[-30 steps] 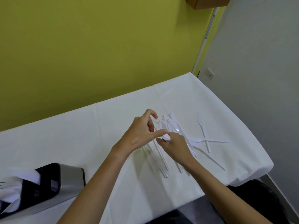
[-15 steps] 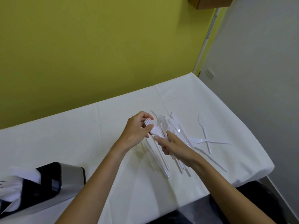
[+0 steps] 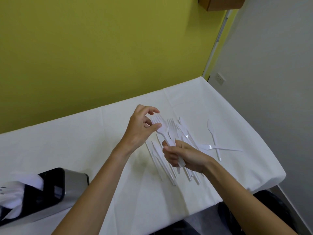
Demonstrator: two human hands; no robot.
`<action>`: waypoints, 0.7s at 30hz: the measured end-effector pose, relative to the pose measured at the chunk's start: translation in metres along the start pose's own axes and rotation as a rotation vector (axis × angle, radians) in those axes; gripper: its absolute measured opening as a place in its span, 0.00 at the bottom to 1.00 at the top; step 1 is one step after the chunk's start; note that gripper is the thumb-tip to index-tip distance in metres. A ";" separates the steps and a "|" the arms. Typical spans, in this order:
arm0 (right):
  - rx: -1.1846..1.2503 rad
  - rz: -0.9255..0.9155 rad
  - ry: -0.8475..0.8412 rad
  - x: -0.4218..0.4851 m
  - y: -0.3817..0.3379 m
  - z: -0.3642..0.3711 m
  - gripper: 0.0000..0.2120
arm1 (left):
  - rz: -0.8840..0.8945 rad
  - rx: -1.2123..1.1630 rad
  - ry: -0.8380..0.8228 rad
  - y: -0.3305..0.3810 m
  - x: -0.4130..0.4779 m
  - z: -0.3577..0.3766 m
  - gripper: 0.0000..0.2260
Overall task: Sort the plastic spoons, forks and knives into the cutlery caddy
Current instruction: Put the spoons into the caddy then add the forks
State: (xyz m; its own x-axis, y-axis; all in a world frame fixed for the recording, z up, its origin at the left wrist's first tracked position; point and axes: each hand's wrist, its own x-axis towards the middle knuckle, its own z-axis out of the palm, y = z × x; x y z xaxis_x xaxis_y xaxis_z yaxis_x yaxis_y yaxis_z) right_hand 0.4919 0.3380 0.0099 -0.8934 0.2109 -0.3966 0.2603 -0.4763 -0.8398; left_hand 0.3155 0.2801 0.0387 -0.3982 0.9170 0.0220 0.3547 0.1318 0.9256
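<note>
Being gripped by the handles in the right hand (image 3: 184, 157), forks (image 3: 161, 130) are pinched at the tines by the left hand (image 3: 141, 128) above the cutlery pile (image 3: 166, 168). Crossed knives (image 3: 216, 146) are seen right of the pile, near the bench (image 3: 101, 141) edge; the caddy (image 3: 71, 189) is set well left of it.

Yellow-green wall (image 3: 101, 48) meets grey wall (image 3: 271, 73); white-clothed table (image 3: 67, 141).

Our two bare forearms rise from the lower edge of the frame and meet near its centre. Our left grip (image 3: 140, 128), wrist bent, pinches the head of the forks (image 3: 161, 129) between thumb and curled fingers; our right grip (image 3: 184, 157), just below and to the right, clasps their handles in a fist.
</note>
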 end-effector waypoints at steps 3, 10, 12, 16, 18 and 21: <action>-0.003 -0.008 -0.030 -0.001 -0.001 0.001 0.13 | -0.088 -0.059 -0.044 -0.003 -0.001 0.002 0.21; -0.183 0.127 -0.040 -0.003 -0.003 0.007 0.23 | -0.121 0.021 -0.270 -0.002 -0.007 0.008 0.05; -0.238 0.100 0.011 -0.003 -0.003 0.008 0.20 | -0.117 0.036 -0.225 -0.004 -0.007 0.008 0.05; -0.310 -0.010 0.164 -0.005 0.001 0.009 0.14 | -0.098 0.056 -0.189 -0.006 -0.008 0.005 0.07; -0.433 -0.025 0.167 -0.007 -0.001 0.010 0.15 | -0.073 0.113 -0.235 -0.005 -0.009 0.004 0.08; -0.643 -0.003 0.115 -0.002 -0.007 0.006 0.20 | -0.060 0.155 -0.313 -0.003 -0.010 0.004 0.09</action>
State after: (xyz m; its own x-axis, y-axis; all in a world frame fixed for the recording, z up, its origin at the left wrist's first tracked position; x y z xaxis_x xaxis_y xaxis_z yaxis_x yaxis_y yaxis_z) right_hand 0.4902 0.3362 0.0191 -0.8588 0.3189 -0.4009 0.4568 0.1224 -0.8811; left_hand 0.3215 0.2719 0.0347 -0.1516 0.9738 -0.1695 0.4726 0.2221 0.8528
